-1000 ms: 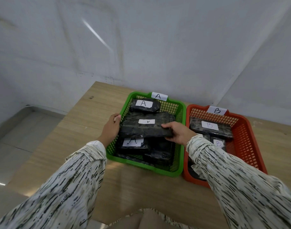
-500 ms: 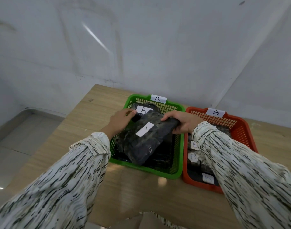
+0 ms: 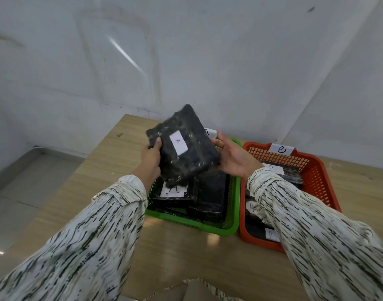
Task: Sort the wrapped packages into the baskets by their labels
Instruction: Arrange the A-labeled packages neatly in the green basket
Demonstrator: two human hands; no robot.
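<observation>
Plain grey wall, light wooden desk [image 3: 88, 192], nothing fancy. Main thing is a black wrapped package [image 3: 186, 153] held up in the air over the far end of the green basket [image 3: 208, 230], tilted so its face points at the camera. It's a flat rectangular slab in shiny dark film with a small white label [image 3: 178, 142] on it (too blurred to read for sure, might be an A).

The left hand [image 3: 150, 158] grips the left edge with the thumb on the front. The right hand [image 3: 232, 158] has its fingers wrapped behind the right edge, so both are grasping it.

Underneath, the green basket holds several more black packages, one showing an A label [image 3: 174, 190]. Just beside it is the orange basket [image 3: 316, 177], tagged B [image 3: 281, 149], with B-labelled packages inside. Every other package I can see sits in a basket, so I'd guess the sorting is nearly done and only this one needs a home.
</observation>
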